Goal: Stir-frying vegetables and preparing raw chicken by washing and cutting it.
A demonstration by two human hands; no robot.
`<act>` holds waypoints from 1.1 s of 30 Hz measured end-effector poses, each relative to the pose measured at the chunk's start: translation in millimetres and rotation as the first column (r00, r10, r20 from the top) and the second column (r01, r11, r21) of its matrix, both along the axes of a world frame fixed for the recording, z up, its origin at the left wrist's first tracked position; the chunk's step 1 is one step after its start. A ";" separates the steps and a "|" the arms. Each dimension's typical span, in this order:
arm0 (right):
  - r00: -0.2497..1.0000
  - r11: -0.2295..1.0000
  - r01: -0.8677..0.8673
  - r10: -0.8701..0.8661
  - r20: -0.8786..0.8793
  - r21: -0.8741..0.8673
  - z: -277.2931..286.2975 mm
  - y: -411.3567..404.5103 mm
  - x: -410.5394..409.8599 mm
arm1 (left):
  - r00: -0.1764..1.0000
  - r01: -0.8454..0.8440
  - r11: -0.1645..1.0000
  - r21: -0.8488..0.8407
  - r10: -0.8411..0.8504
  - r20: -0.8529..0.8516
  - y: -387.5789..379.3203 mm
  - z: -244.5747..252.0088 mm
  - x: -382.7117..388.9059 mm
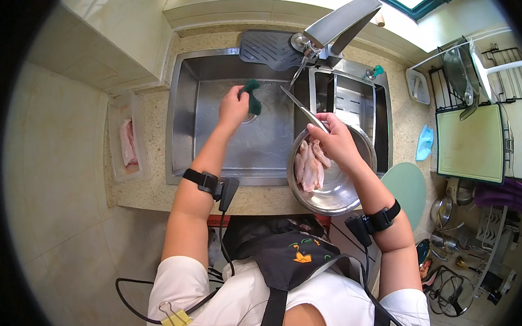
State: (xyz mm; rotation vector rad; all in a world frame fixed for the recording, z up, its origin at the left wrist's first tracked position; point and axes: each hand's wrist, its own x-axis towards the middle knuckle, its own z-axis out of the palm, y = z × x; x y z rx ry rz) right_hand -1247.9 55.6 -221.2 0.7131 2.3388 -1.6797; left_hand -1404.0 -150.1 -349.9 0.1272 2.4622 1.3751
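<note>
Over the steel sink basin (234,146), my left hand (233,107) grips a dark green scouring pad (253,98). My right hand (336,138) holds a knife (301,107) by its handle, with the blade slanting up and left towards the thin stream from the faucet (342,21). Below that hand, a round steel bowl (339,199) sits at the sink's front right edge. Raw chicken wings (311,169) lie in its left half, and my right hand covers part of the bowl.
A plastic tray (144,166) with a piece of raw meat (129,142) stands on the left counter. A strainer basket (354,97) fills the sink's right part. At right are a round green board (406,187), a blue cloth (424,142) and a rack-held cutting board (470,145).
</note>
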 end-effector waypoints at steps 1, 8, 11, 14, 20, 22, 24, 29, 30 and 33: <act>0.997 0.996 0.029 -0.022 0.077 -0.089 5.5 0.5 -0.8 | 0.987 -0.069 0.980 0.187 0.040 0.153 0.5 2.4 0.9; 0.988 0.969 0.148 -0.135 0.082 -0.199 15.0 11.9 5.1 | 0.606 -0.571 0.534 0.624 -0.239 0.759 24.4 29.6 -3.7; 0.979 0.945 0.203 -0.196 0.052 -0.257 14.3 27.8 15.6 | 0.675 -0.478 0.592 0.650 -0.226 0.702 62.4 46.8 9.1; 0.973 0.938 0.231 -0.223 0.060 -0.259 23.8 37.4 21.4 | 0.739 -0.389 0.706 0.592 -0.145 0.658 87.8 44.7 14.9; 0.964 0.910 0.263 -0.258 0.058 -0.320 37.4 61.4 36.3 | 0.681 -0.436 0.625 0.648 -0.242 0.691 112.5 39.0 13.5; 0.959 0.869 0.282 -0.272 0.082 -0.406 42.0 65.2 37.5 | 0.715 -0.411 0.638 0.651 -0.217 0.665 117.2 42.0 14.2; 0.950 0.831 0.311 -0.276 0.144 -0.461 37.6 69.0 36.3 | 0.716 -0.421 0.640 0.643 -0.200 0.669 121.1 45.3 14.4; 0.944 0.732 0.329 -0.249 0.215 -0.597 40.4 60.2 28.1 | 0.701 -0.492 0.617 0.614 -0.137 0.700 119.6 65.5 23.1; 0.945 0.690 0.326 -0.235 0.226 -0.646 40.0 57.2 25.6 | 0.694 -0.501 0.595 0.629 -0.157 0.702 116.6 71.6 25.5; 0.944 0.634 0.331 -0.207 0.258 -0.699 34.2 46.2 17.0 | 0.690 -0.483 0.527 0.699 -0.262 0.674 103.2 72.5 28.1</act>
